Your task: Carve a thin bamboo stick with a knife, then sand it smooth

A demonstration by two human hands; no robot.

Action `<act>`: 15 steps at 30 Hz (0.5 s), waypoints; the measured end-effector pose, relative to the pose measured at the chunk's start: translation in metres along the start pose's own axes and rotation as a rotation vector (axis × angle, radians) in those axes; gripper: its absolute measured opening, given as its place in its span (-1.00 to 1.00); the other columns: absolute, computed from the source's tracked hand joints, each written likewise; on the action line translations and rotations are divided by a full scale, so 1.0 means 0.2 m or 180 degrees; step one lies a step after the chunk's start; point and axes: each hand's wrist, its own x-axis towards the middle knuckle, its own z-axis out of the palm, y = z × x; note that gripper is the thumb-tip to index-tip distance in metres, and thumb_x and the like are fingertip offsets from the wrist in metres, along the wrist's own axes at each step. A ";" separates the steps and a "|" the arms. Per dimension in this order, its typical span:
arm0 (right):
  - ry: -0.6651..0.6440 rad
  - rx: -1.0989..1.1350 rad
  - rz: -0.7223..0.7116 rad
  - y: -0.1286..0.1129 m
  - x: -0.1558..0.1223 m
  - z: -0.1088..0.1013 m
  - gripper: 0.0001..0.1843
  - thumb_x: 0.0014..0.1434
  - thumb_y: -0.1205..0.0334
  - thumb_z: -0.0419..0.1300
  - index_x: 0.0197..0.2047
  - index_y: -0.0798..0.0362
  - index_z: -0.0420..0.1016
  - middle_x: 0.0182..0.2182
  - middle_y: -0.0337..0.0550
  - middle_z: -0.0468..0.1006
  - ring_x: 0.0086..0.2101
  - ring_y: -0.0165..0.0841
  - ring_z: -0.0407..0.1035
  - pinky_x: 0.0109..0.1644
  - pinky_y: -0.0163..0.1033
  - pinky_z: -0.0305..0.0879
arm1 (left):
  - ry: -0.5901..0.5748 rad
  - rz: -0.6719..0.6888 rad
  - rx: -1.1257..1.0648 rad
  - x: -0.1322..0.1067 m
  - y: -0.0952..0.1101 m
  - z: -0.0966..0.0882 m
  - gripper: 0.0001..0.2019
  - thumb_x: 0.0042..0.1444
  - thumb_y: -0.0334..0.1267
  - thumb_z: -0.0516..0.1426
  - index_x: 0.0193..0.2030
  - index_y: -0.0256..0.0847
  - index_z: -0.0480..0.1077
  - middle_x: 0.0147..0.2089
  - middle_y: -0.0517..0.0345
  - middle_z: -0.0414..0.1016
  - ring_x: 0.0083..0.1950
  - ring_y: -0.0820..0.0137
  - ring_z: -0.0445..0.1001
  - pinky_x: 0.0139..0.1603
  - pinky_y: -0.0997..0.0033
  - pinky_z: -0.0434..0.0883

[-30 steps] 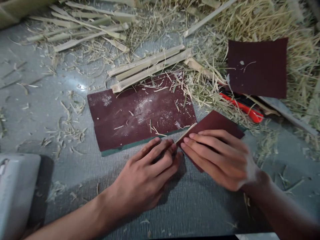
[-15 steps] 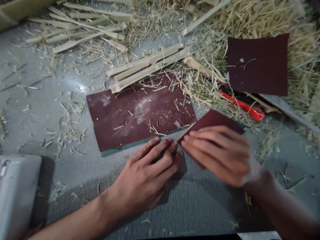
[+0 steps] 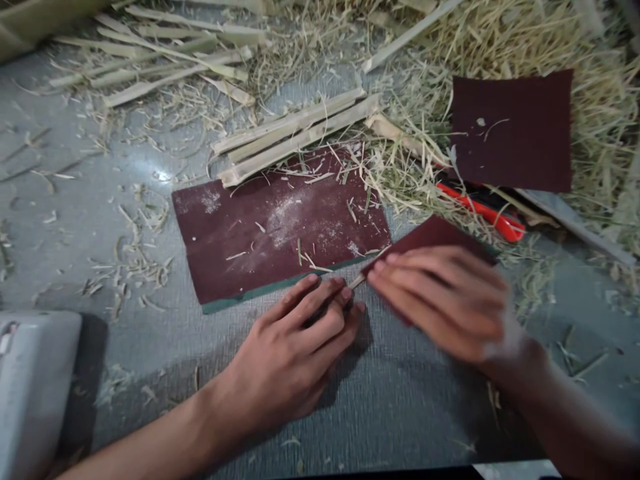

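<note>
My left hand rests on the grey table with its fingers curled, pinching the near end of a thin pale bamboo sliver. My right hand, blurred by motion, lies flat with its fingers together on a small folded piece of maroon sandpaper. That piece covers the sliver just right of my left fingertips. A large maroon sandpaper sheet, dusted with pale powder and shavings, lies flat just beyond my left hand.
Split bamboo strips lie behind the large sheet, more at the far left. Straw-like shavings pile up at the back right under another maroon sandpaper square. A red-handled tool lies beside it. A white object sits near left.
My right hand has slid a little to the right with the small sandpaper piece, baring more of the sliver's near end. My left hand has stayed put.
</note>
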 end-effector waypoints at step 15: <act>0.0019 0.0192 0.0104 0.01 -0.03 0.02 -0.76 0.10 0.51 0.20 -0.11 0.27 0.47 -0.22 -0.07 0.58 -0.17 -0.25 0.42 -0.09 -0.09 0.40 | 0.0015 -0.0036 -0.0009 0.00 0.00 0.00 -0.60 0.16 -0.36 0.02 0.16 -0.31 0.26 0.13 0.08 0.39 0.31 0.23 0.15 0.38 0.19 0.06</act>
